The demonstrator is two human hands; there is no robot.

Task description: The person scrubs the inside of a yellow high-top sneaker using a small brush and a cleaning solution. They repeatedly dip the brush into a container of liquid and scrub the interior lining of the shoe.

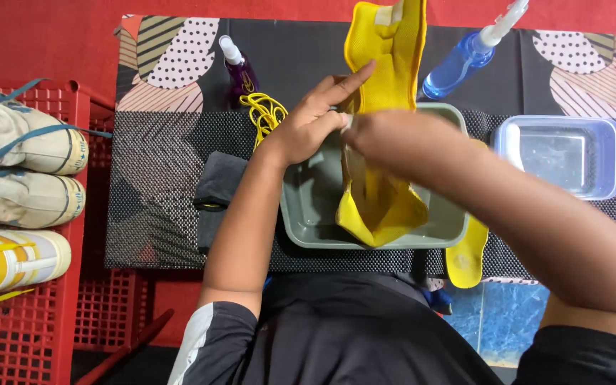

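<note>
**Yellow shoe held over the grey tub**

Yellow shoe [383,107] stands upright above the grey tub [308,207] on the tabletop [158,164]. Left hand [315,117] grips its side; right hand [386,139] seemingly clasps it too, fingers hidden. A yellow insole [467,257] lies beside the tub.

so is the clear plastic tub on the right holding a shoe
No, the clear plastic tub holds no shoe; the yellow shoe is in both hands over the grey basin.

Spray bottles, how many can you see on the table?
2. A small purple spray bottle stands by the yellow laces; a blue spray bottle lies near the clear tub. Others may be hidden.
</note>
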